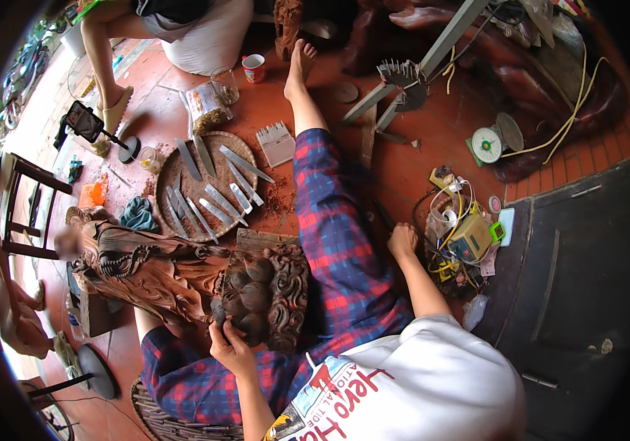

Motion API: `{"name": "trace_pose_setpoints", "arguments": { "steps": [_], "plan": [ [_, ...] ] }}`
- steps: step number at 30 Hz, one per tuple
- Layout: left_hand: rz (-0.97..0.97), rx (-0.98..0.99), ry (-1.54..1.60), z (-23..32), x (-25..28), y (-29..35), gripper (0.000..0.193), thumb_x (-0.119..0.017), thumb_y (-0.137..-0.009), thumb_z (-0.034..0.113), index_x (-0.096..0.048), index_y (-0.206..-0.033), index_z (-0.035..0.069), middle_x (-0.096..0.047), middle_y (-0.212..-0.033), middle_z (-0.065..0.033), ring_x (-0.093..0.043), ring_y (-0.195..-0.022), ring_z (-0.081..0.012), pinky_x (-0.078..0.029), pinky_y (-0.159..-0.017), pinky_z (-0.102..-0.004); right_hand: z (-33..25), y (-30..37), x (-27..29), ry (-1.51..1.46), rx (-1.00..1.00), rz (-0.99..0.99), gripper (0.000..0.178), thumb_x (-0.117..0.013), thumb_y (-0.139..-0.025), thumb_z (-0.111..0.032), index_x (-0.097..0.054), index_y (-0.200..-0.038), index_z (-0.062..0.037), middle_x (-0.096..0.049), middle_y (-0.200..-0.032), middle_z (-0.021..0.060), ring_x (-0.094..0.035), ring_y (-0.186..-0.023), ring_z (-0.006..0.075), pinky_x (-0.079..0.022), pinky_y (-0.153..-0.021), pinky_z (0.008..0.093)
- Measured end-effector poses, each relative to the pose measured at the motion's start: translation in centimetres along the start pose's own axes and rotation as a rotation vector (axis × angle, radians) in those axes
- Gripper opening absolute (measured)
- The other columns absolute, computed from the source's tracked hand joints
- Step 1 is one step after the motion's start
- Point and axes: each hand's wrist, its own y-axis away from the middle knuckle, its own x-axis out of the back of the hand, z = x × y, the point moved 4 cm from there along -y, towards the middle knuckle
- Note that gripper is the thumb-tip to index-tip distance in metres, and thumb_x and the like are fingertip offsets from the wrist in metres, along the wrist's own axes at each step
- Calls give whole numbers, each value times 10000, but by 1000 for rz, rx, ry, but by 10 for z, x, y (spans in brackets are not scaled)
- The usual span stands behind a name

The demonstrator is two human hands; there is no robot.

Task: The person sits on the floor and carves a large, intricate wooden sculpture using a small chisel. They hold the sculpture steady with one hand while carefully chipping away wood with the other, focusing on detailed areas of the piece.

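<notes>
A carved reddish-brown wooden statue (160, 268) of a robed figure lies on its side across my lap. Its base of rounded lobes and curling scrolls (285, 294) points towards me. My left hand (232, 349) is at the near edge of the base, fingers pinched on a small dark grey piece (217, 309) that touches the carving. Out to the right, away from the statue, my right hand (403, 241) is down by the floor with its fingers curled. A dark, narrow thing (384, 214) shows just beyond that fist; whether I grip it is unclear.
A round woven tray (164, 187) of flat metal blades lies beyond the statue, beside a row of thin tools (276, 144). Right of me are a control box with tangled cables (471, 237) and a dial scale (487, 145). Another person's leg (100, 59) is far left.
</notes>
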Motion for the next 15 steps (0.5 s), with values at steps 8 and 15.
{"name": "trace_pose_setpoints", "arguments": {
  "steps": [8, 15],
  "plan": [
    [-20, -9, 8, 1, -7, 0, 174, -519, -1053, 116, -653, -1032, 8, -585, -599, -42, -542, -473, -111, -384, -466, -268, 59, 13, -5, 37, -146, -101, 294, -782, -824, -189, -729, -1052, -10, -704, -1122, 221, -662, -1115, 395, -544, -941, 481],
    [49, -59, 34, 8, -2, 1, 148, -556, -1032, 121, -666, -1012, 25, -610, -628, -63, -582, -504, -143, -440, -492, -305, -3, 6, 88, -214, 353, 328, 853, -846, -749, -119, -410, -1459, 65, -636, -1236, 292, -629, -1095, 461, -515, -958, 484]
  ]
}}
